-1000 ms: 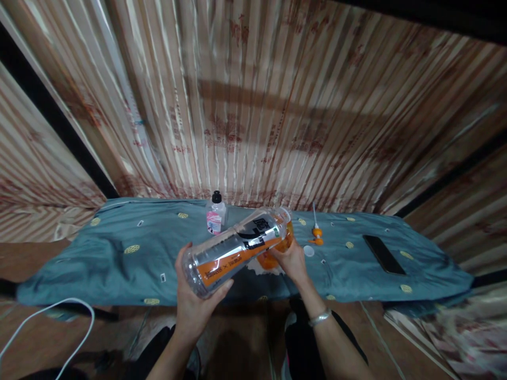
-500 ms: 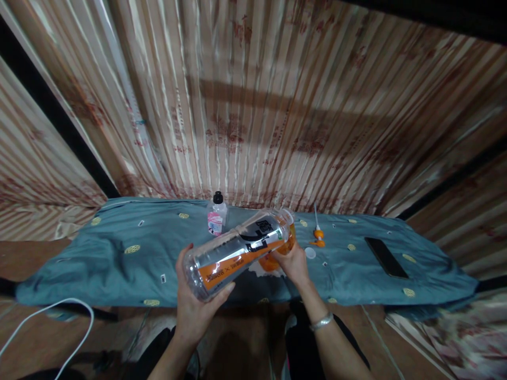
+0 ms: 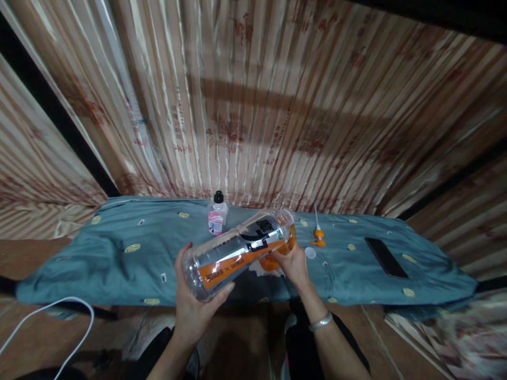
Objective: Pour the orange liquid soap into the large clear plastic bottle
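Grips the slanting clear bottle (image 3: 237, 256) around its base end with the left hand (image 3: 193, 306), with thumb and fingers set wide. Clasps the orange bottle (image 3: 269, 262) with the right hand (image 3: 293, 264), wrapped around its side, just beside the clear bottle's neck end, over the teal cloth (image 3: 106, 253). Cannot tell mouths touching from mouths apart.

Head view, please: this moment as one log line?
left fingers: hold tilted clear bottle; right fingers: hold orange bottle; lying: orange pump, smartphone; standing: black-capped bottle
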A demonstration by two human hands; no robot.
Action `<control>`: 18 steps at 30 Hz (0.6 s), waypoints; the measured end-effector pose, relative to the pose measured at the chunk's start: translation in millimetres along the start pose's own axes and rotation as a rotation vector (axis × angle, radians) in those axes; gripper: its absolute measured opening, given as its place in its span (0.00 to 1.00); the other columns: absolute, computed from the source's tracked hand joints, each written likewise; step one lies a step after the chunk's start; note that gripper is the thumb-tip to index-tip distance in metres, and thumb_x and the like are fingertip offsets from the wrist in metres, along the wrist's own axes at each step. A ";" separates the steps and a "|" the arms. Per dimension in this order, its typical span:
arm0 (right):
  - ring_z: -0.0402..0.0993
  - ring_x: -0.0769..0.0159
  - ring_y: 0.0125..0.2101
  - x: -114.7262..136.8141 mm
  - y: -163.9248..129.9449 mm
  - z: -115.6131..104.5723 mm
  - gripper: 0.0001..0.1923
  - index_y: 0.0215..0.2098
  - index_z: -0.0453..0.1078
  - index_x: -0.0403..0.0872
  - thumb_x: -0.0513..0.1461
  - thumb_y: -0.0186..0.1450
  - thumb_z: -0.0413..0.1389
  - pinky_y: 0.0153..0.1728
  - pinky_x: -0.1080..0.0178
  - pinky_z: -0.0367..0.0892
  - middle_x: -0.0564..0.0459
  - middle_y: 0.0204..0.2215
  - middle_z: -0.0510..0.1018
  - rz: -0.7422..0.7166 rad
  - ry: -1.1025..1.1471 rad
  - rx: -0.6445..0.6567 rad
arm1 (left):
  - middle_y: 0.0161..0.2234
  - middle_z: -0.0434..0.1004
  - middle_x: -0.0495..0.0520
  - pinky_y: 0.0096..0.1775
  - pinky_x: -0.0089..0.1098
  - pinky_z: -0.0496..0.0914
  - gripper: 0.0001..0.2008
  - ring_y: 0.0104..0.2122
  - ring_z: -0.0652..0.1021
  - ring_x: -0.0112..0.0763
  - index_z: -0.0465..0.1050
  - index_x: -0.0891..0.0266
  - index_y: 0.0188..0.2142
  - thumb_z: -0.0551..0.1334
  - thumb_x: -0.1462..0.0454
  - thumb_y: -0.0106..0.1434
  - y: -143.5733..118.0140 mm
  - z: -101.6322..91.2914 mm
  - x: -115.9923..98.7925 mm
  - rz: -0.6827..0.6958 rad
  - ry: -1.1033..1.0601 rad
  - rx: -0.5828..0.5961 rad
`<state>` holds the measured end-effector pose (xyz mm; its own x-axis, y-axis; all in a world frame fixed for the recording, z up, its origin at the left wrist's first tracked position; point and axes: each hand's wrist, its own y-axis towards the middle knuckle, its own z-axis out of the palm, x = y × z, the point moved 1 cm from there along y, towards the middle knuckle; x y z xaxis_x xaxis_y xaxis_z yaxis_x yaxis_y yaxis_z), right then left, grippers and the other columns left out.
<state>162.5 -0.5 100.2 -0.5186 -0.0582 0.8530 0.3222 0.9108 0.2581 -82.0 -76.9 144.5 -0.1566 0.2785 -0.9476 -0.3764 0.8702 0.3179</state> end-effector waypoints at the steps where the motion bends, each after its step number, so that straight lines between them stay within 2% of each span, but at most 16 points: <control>1: 0.85 0.47 0.43 -0.6 0.0 0.3 0.27 0.50 0.74 0.47 0.50 0.55 0.65 0.43 0.55 0.77 0.43 0.44 0.87 0.001 0.000 0.000 | 0.54 0.75 0.58 0.51 0.41 0.77 0.48 0.49 0.81 0.43 0.58 0.58 0.66 0.76 0.54 0.50 0.1 -0.4 0.1 0.001 0.003 0.002; 12: 0.84 0.47 0.44 -8.9 1.6 3.5 0.27 0.49 0.73 0.47 0.50 0.55 0.65 0.45 0.53 0.77 0.42 0.44 0.86 -0.002 0.008 0.006 | 0.53 0.75 0.57 0.50 0.39 0.77 0.47 0.48 0.81 0.41 0.59 0.57 0.65 0.77 0.55 0.50 -0.4 0.5 1.0 0.006 -0.031 0.004; 18: 0.84 0.46 0.45 -10.6 1.9 4.1 0.27 0.49 0.73 0.47 0.50 0.55 0.65 0.45 0.53 0.77 0.42 0.44 0.86 -0.014 0.002 0.001 | 0.53 0.76 0.57 0.49 0.39 0.78 0.47 0.47 0.82 0.41 0.60 0.55 0.66 0.77 0.53 0.50 1.8 -2.1 12.6 0.060 -0.006 0.005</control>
<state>165.4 3.5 89.8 -0.5219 -0.0719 0.8500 0.3136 0.9105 0.2696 -86.6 -72.7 133.2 -0.1729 0.3327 -0.9271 -0.3615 0.8541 0.3739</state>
